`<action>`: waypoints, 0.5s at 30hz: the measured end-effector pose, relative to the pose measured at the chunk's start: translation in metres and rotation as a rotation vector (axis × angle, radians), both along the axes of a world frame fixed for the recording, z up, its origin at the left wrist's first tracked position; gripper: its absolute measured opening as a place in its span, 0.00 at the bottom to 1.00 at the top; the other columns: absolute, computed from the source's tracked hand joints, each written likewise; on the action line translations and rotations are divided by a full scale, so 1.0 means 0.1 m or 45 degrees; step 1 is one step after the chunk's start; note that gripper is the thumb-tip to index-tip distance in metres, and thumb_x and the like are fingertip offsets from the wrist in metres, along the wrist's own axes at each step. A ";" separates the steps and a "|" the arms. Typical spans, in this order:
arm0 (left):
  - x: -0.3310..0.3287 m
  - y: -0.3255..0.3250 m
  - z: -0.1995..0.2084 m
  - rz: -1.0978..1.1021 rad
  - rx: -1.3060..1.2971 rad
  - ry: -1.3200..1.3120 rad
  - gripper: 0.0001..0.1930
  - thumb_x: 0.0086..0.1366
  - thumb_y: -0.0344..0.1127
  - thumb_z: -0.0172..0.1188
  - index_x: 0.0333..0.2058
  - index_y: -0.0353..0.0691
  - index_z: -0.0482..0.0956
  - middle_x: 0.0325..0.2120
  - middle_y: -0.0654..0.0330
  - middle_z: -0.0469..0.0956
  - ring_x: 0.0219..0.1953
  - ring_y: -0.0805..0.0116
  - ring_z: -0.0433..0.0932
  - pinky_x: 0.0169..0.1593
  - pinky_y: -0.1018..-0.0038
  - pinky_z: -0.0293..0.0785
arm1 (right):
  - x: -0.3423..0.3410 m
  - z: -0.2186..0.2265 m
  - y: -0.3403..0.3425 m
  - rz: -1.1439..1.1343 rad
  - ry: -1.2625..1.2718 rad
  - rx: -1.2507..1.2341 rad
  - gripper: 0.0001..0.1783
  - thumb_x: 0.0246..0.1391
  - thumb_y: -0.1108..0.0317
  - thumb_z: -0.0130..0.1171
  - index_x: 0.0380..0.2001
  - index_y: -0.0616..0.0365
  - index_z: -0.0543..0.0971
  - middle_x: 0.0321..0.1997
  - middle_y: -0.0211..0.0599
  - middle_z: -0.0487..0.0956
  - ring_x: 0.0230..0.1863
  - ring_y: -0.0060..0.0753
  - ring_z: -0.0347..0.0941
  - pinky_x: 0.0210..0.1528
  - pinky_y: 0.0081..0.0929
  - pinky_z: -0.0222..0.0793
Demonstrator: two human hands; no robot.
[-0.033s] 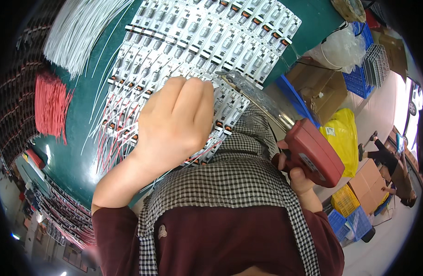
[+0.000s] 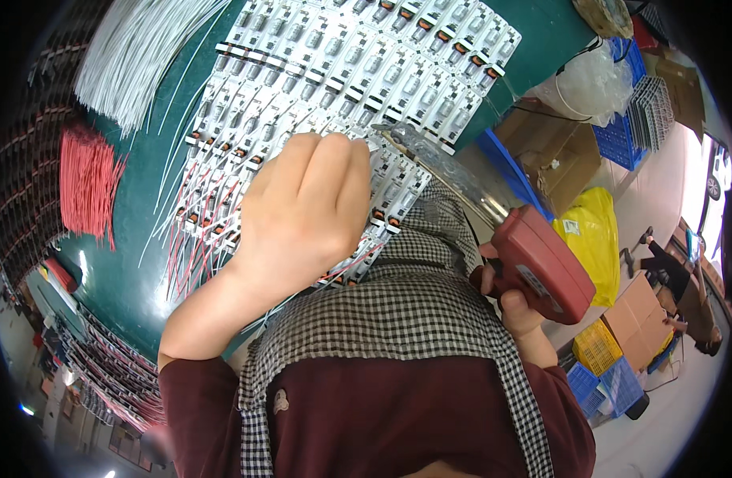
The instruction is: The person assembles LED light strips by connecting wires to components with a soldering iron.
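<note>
My left hand (image 2: 306,199) is over a sheet of white circuit boards (image 2: 358,60) with rows of small parts. Its fingers are curled down and pressed together; the fingertips are hidden, so what they hold cannot be made out. A red pistol-shaped soldering gun (image 2: 545,263) sits in my right hand (image 2: 513,307), fingers wrapped round its handle. The gun's long metal barrel points up and left, its tip at the boards just right of my left hand. Thin red and white wires (image 2: 194,239) stick out from the boards' lower left part.
On the green table (image 2: 135,295), a bundle of white wires (image 2: 131,64) and a bundle of red wires (image 2: 87,187) lie at the left. An open cardboard box (image 2: 561,159), a yellow bag (image 2: 593,243) and plastic crates (image 2: 597,346) stand at the right. Another person (image 2: 684,287) is farther off.
My hands, the soldering gun and the boards show no visible movement. The other person at the far right has shifted slightly.
</note>
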State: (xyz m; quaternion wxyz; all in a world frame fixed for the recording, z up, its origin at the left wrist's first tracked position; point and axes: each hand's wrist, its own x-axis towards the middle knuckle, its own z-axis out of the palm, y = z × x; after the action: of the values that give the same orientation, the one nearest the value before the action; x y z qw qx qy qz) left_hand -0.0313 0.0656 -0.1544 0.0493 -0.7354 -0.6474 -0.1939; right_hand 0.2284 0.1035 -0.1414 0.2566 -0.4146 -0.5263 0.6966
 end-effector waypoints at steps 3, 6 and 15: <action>0.01 0.01 -0.04 0.025 0.035 -0.012 0.09 0.38 0.26 0.52 0.24 0.34 0.72 0.19 0.63 0.61 0.21 0.73 0.65 0.18 0.80 0.61 | 0.08 -0.07 0.01 0.049 -0.087 0.109 0.45 0.39 0.60 0.67 0.56 0.68 0.55 0.29 0.34 0.74 0.24 0.20 0.68 0.30 0.17 0.65; 0.02 0.02 -0.03 0.027 0.016 -0.015 0.09 0.38 0.26 0.52 0.24 0.34 0.71 0.19 0.63 0.61 0.21 0.73 0.64 0.18 0.81 0.61 | 0.07 -0.05 0.01 0.088 -0.151 0.120 0.44 0.39 0.57 0.67 0.54 0.70 0.58 0.30 0.34 0.75 0.25 0.19 0.69 0.32 0.17 0.66; 0.03 0.01 -0.04 0.010 0.005 -0.073 0.11 0.38 0.26 0.52 0.25 0.33 0.72 0.19 0.63 0.61 0.21 0.73 0.64 0.18 0.80 0.61 | 0.17 -0.09 0.02 0.173 -0.217 0.075 0.44 0.40 0.54 0.65 0.53 0.71 0.59 0.36 0.36 0.76 0.26 0.19 0.71 0.33 0.17 0.67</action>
State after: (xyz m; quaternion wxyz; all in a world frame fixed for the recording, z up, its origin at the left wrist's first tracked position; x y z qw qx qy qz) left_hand -0.0285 0.0668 -0.1585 0.0328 -0.7270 -0.6511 -0.2159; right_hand 0.2455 0.1053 -0.1500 0.1751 -0.4279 -0.5934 0.6589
